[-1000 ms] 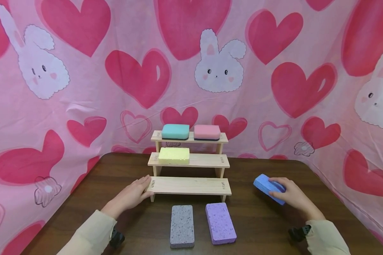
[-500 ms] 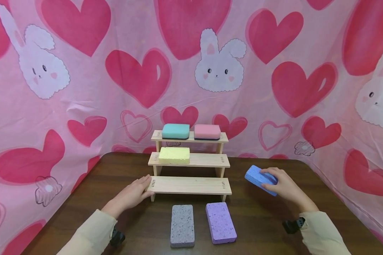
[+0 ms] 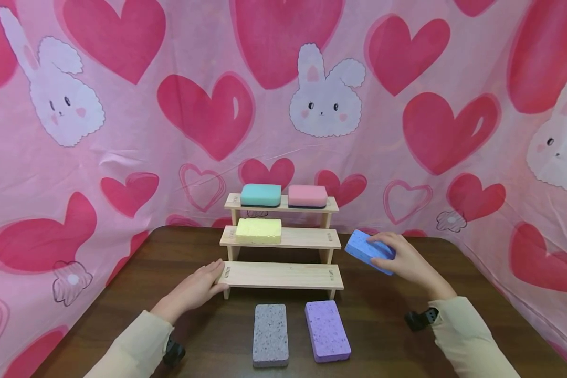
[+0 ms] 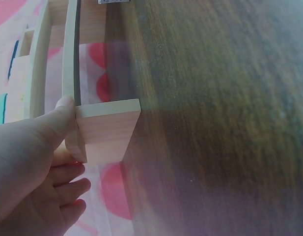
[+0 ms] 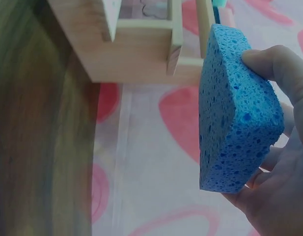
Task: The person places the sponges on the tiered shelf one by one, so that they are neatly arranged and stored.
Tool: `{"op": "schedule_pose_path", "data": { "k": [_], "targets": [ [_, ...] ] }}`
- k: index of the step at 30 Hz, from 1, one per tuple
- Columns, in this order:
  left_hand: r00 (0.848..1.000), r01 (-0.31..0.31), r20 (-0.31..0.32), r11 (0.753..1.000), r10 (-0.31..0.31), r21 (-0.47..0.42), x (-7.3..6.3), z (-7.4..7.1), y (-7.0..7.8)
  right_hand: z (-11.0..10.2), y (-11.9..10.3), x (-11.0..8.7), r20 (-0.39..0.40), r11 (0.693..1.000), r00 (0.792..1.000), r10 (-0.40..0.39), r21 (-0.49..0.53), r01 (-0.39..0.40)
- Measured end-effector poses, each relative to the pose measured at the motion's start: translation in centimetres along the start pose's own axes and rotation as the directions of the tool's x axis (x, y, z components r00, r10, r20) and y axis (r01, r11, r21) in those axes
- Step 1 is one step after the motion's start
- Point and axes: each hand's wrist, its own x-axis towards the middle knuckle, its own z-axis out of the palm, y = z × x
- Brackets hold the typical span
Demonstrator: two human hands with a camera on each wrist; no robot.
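Note:
In the head view my right hand [image 3: 399,257] holds a blue sponge [image 3: 360,250] by its edges, tilted, just right of a three-step wooden shelf [image 3: 274,275]. The right wrist view shows the thumb on one narrow side of the porous blue sponge [image 5: 242,113] and fingers behind it. My left hand [image 3: 191,291] grips the left end of the lowest step, its thumb on the front edge in the left wrist view. A yellow sponge [image 3: 258,231] lies on the middle step's left half. On the top step sit a teal sponge [image 3: 261,195] and a pink sponge [image 3: 307,196].
In front of the shelf, a grey sponge [image 3: 270,335] and a purple sponge [image 3: 327,331] lie on the dark wooden table [image 3: 208,346]. A pink cloth [image 3: 274,142] with hearts and rabbits hangs behind the table and at both sides.
My right hand has carried the blue sponge left and upward, nearer to the shelf's right side. The left hand and the other sponges have stayed in place.

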Motion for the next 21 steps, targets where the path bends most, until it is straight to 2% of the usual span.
{"op": "schedule_pose_path", "data": {
  "k": [11,21],
  "targets": [
    [1.0,-0.009,-0.005,1.0,0.01,0.014,0.0,0.0,0.0,1.2,-1.6,2.8,0.014,0.995,0.996,-0.088,0.045,0.087],
    [1.0,-0.027,-0.013,0.999,0.028,0.024,0.1,0.0,0.1,2.2,-2.8,4.8,0.058,0.993,0.995,-0.084,0.083,0.079]
  ]
}}
